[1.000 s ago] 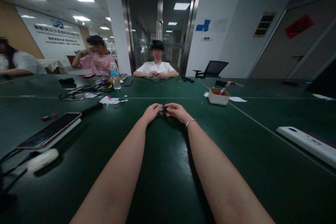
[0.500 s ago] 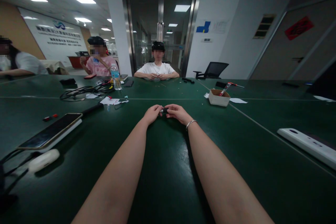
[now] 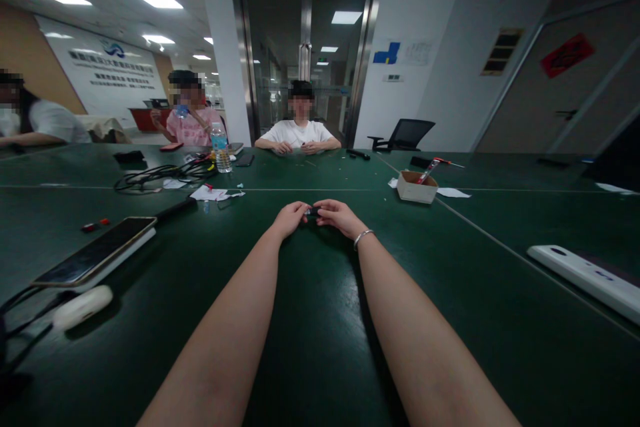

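Both of my hands meet over the green table (image 3: 320,307), with a small dark object (image 3: 313,211) between their fingertips. My left hand (image 3: 291,219) pinches its left end, where a bit of silvery or pale material shows. From the other side my right hand (image 3: 340,216), with a silver bangle on the wrist, has its thumb and fingers closed on the dark part. What exactly the object is cannot be made out at this size.
Left: a phone (image 3: 97,250), a white rounded device (image 3: 84,307), tangled black cables (image 3: 150,177), a water bottle (image 3: 221,147). Right: a small open box (image 3: 417,188) and a white power strip (image 3: 590,280). A person (image 3: 300,127) sits opposite; two more people sit at the left.
My hands have barely moved and still hold the dark object. Across the table, the seated person's hands have moved slightly apart.
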A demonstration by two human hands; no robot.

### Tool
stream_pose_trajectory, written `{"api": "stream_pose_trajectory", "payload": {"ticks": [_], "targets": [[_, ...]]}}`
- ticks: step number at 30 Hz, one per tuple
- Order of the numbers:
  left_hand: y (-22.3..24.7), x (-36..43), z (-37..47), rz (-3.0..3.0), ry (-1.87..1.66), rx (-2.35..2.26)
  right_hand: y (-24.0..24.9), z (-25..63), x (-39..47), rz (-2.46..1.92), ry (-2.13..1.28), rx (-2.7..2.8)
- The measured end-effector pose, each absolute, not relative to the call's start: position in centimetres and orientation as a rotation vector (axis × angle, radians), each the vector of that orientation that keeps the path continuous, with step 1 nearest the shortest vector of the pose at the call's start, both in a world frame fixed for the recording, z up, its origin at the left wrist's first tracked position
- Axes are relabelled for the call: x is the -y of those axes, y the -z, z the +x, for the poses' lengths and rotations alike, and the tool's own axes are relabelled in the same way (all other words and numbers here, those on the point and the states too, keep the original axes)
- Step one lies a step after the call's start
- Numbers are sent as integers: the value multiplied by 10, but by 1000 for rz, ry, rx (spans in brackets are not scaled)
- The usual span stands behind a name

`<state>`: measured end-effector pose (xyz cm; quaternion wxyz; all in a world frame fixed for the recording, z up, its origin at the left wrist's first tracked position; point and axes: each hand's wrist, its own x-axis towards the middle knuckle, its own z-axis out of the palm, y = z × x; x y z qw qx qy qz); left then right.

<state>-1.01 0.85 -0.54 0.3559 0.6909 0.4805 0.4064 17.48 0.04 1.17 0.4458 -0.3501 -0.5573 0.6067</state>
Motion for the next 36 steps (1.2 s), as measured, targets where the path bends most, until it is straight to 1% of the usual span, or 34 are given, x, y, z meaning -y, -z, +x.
{"api": "stream_pose_trajectory", "payload": {"ticks": [4,14,18,36], "targets": [[5,-7,-9,1755,-1098,-1245,-11,175,-1,-863,-1505,1381],[4,-8,-10,1755,-1034,-1253,-10,176,-2,-865,-1507,1379],[2,-7,-9,1749,-1100,-1249,-8,175,-3,-870,-1499,1370],[8,-11,-10,1744,-1093,-1178,-13,174,1,-878,-1513,1369]]}}
